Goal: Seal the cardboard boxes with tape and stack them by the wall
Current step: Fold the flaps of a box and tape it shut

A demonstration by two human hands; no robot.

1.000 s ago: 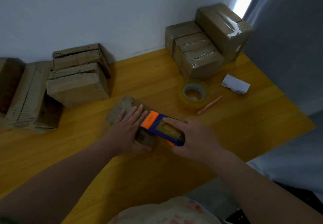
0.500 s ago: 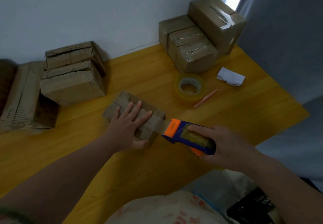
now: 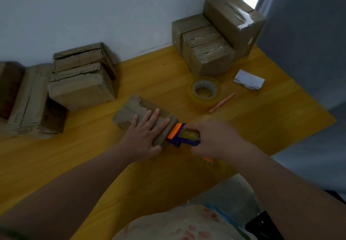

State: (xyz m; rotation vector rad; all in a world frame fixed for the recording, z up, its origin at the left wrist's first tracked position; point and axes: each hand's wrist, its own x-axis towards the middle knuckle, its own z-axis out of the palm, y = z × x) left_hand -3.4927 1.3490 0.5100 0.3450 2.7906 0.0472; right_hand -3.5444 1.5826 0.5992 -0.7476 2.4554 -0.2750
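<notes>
Small brown cardboard box (image 3: 131,112) mid yellow wooden counter (image 3: 112,164). Left hand (image 3: 144,136) flat on lid, fingers straight. Right hand (image 3: 215,138) curled round blue-orange tape dispenser (image 3: 184,136) at box's 3 o'clock end. Risk: box skids or tape wrinkles if press slackens.

Left grip (image 3: 142,136) flat; right grip (image 3: 215,138) blurred, seemingly curled.

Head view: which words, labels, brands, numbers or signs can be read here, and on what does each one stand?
None can be read.
The tape roll has a pattern on its inner core, too blurred to read.
The white paper, the cardboard boxes and the tape dispenser show no legible text.
</notes>
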